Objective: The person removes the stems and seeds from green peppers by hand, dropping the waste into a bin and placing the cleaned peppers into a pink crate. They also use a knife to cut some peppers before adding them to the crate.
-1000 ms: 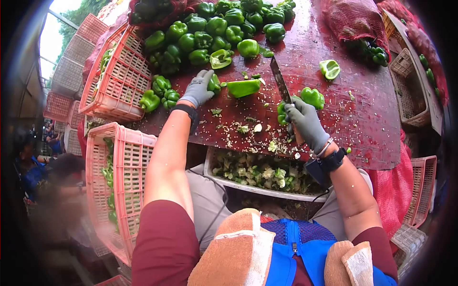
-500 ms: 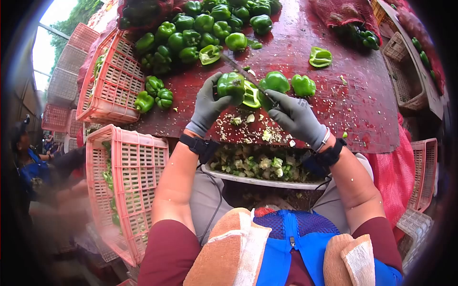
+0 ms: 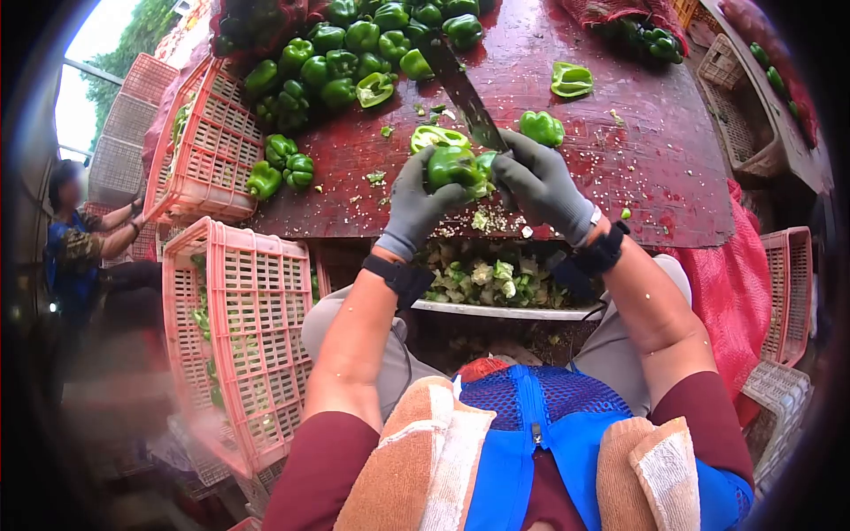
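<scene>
My left hand [image 3: 423,199], in a grey glove, is closed round a dark green pepper [image 3: 453,168] above the red table's near part. Gripped in my gloved right hand [image 3: 542,184] is a long knife [image 3: 465,96], its blade slanting up and to the left. Part of another green pepper shows between my hands. Just beyond the held pepper is a cut pepper half [image 3: 438,138]. A whole green pepper [image 3: 541,129] sits beyond my right hand, and another half [image 3: 571,80] lies farther back.
Many peppers [image 3: 341,64] are heaped at the back left of the red table [image 3: 655,177]. Pink crates [image 3: 261,336] stand at the left. A tray of trimmings [image 3: 505,310] is below the table's near edge. Another person [image 3: 80,239] is at the far left, touching a crate.
The knife blade has turned more upright and its flat side shows. Both hands have come closer together round the peppers. At the far left, the other person now reaches toward a crate.
</scene>
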Demonstrator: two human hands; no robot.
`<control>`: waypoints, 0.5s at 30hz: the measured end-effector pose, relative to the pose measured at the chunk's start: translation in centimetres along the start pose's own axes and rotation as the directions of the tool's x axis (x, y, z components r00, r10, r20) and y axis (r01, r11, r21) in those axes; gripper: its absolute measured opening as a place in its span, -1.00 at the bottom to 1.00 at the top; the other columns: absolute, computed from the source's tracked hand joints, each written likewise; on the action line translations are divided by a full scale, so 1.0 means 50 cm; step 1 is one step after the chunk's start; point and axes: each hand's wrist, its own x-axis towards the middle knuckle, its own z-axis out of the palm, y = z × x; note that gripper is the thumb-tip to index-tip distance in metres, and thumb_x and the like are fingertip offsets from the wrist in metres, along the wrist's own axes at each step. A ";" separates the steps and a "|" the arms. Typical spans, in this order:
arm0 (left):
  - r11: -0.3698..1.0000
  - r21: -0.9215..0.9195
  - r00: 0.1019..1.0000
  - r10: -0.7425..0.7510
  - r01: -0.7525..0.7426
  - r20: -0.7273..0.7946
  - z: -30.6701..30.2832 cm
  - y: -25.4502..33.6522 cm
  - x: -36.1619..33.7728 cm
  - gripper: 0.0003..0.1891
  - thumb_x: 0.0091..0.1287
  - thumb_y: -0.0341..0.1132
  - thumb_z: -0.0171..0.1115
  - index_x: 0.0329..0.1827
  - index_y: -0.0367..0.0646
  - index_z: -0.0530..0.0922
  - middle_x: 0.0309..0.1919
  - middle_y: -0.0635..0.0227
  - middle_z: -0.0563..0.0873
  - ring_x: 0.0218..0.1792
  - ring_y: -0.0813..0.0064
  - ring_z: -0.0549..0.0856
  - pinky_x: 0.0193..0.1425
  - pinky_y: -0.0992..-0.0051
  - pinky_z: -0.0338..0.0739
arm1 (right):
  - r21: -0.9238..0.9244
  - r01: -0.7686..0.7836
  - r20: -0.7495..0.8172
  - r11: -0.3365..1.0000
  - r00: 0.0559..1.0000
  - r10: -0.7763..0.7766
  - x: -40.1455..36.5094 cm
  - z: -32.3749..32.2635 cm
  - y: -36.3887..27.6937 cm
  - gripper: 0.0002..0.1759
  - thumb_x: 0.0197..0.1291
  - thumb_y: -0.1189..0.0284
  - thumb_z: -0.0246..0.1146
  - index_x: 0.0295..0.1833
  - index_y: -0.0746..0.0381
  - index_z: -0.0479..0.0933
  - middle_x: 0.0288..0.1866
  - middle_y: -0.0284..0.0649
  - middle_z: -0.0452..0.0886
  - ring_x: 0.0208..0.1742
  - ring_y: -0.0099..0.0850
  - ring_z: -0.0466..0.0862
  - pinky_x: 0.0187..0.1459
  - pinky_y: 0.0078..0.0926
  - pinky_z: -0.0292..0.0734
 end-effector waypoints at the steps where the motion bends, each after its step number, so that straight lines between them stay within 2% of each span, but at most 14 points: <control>1: 0.999 -0.030 1.000 0.018 -0.019 -0.019 -0.004 0.006 -0.008 -0.25 0.11 -0.34 0.45 0.38 -0.41 0.35 0.12 0.14 0.62 0.09 0.41 0.65 0.23 0.43 0.56 | 0.031 0.046 0.010 0.998 0.999 -0.046 -0.017 -0.002 -0.007 -0.55 0.40 0.40 0.23 0.34 0.31 0.47 -0.38 -0.39 0.56 -0.39 -0.63 0.54 -0.37 -0.54 0.49; 2: 0.994 0.057 0.995 0.095 -0.093 -0.034 -0.012 0.003 -0.011 -0.23 0.11 -0.32 0.47 0.39 -0.41 0.34 0.12 0.14 0.62 0.08 0.42 0.66 0.20 0.44 0.59 | -0.195 0.172 0.057 0.966 0.985 -0.164 -0.031 -0.009 -0.001 -0.54 0.38 0.42 0.25 0.35 0.28 0.46 -0.38 -0.34 0.56 -0.39 -0.57 0.57 -0.36 -0.50 0.50; 3: 0.981 0.155 0.991 0.126 -0.116 -0.055 -0.018 0.016 -0.016 -0.24 0.12 -0.32 0.47 0.38 -0.39 0.35 0.11 0.15 0.62 0.06 0.42 0.66 0.19 0.44 0.59 | -0.398 0.299 0.131 0.867 0.954 -0.269 -0.045 -0.017 0.009 -0.52 0.36 0.43 0.27 0.36 0.26 0.45 -0.39 -0.29 0.56 -0.39 -0.51 0.60 -0.35 -0.46 0.51; 4: 0.958 0.254 0.985 0.156 -0.134 -0.070 -0.027 0.032 -0.026 -0.25 0.12 -0.31 0.47 0.38 -0.37 0.35 0.11 0.16 0.62 0.05 0.42 0.67 0.18 0.45 0.60 | -0.498 0.394 0.211 0.773 0.919 -0.333 -0.061 -0.016 0.017 -0.50 0.32 0.42 0.29 0.36 0.22 0.45 -0.35 -0.23 0.58 -0.38 -0.38 0.62 -0.34 -0.38 0.53; 5: 0.975 0.223 1.000 -0.008 0.006 0.010 -0.039 0.052 -0.042 -0.29 0.18 -0.33 0.46 0.38 -0.31 0.35 0.12 0.18 0.61 0.07 0.43 0.65 0.20 0.43 0.59 | -0.580 0.487 0.290 0.653 0.872 -0.393 -0.076 -0.012 0.022 -0.47 0.29 0.40 0.32 0.36 0.19 0.44 -0.32 -0.17 0.61 -0.37 -0.24 0.65 -0.32 -0.30 0.55; 6: 0.986 0.161 0.997 0.052 -0.043 -0.052 -0.039 0.047 -0.057 -0.29 0.15 -0.35 0.47 0.37 -0.32 0.35 0.11 0.18 0.61 0.08 0.39 0.64 0.22 0.41 0.57 | -0.637 0.570 0.365 0.519 0.816 -0.449 -0.091 -0.004 0.019 -0.45 0.25 0.39 0.35 0.36 0.16 0.44 -0.29 -0.11 0.63 -0.35 -0.11 0.67 -0.31 -0.22 0.57; 8: 0.986 0.047 0.969 0.164 -0.158 -0.186 -0.034 0.018 -0.087 -0.27 0.11 -0.39 0.50 0.35 -0.32 0.35 0.09 0.17 0.60 0.10 0.33 0.63 0.24 0.36 0.54 | -0.715 0.537 0.411 0.447 0.841 -0.353 -0.121 0.021 0.000 -0.45 0.26 0.30 0.34 0.35 0.14 0.44 -0.25 -0.12 0.65 -0.32 -0.09 0.69 -0.31 -0.18 0.58; 9: 0.962 0.190 0.957 0.229 -0.196 -0.175 -0.040 0.012 -0.102 -0.24 0.13 -0.42 0.52 0.38 -0.30 0.30 0.10 0.18 0.60 0.09 0.32 0.63 0.27 0.36 0.52 | -0.730 0.547 0.425 0.410 0.833 -0.355 -0.129 0.029 0.002 -0.45 0.27 0.28 0.33 0.35 0.14 0.44 -0.24 -0.11 0.65 -0.32 -0.09 0.69 -0.32 -0.18 0.58; 11: 0.932 0.274 0.939 0.292 -0.237 -0.183 -0.045 0.005 -0.138 -0.27 0.14 -0.43 0.51 0.36 -0.29 0.32 0.10 0.18 0.59 0.10 0.33 0.62 0.28 0.36 0.52 | -0.759 0.559 0.446 0.334 0.820 -0.358 -0.145 0.044 0.012 -0.45 0.28 0.25 0.31 0.35 0.14 0.43 -0.22 -0.11 0.65 -0.31 -0.07 0.69 -0.32 -0.17 0.58; 14: 0.896 0.359 0.918 0.345 -0.261 -0.195 -0.051 0.013 -0.188 -0.32 0.16 -0.45 0.48 0.34 -0.29 0.34 0.10 0.19 0.59 0.10 0.34 0.62 0.27 0.37 0.52 | -0.740 0.562 0.491 0.371 0.827 -0.274 -0.166 0.060 0.019 -0.46 0.30 0.26 0.30 0.36 0.13 0.42 -0.22 -0.12 0.65 -0.32 -0.09 0.69 -0.34 -0.17 0.58; 15: 0.900 0.362 0.920 0.332 -0.243 -0.207 -0.052 0.017 -0.208 -0.33 0.17 -0.46 0.47 0.33 -0.29 0.34 0.10 0.19 0.59 0.10 0.34 0.62 0.27 0.37 0.52 | -0.694 0.622 0.515 0.363 0.781 -0.353 -0.172 0.068 0.027 -0.45 0.31 0.25 0.28 0.37 0.14 0.41 -0.24 -0.14 0.64 -0.34 -0.12 0.68 -0.37 -0.17 0.56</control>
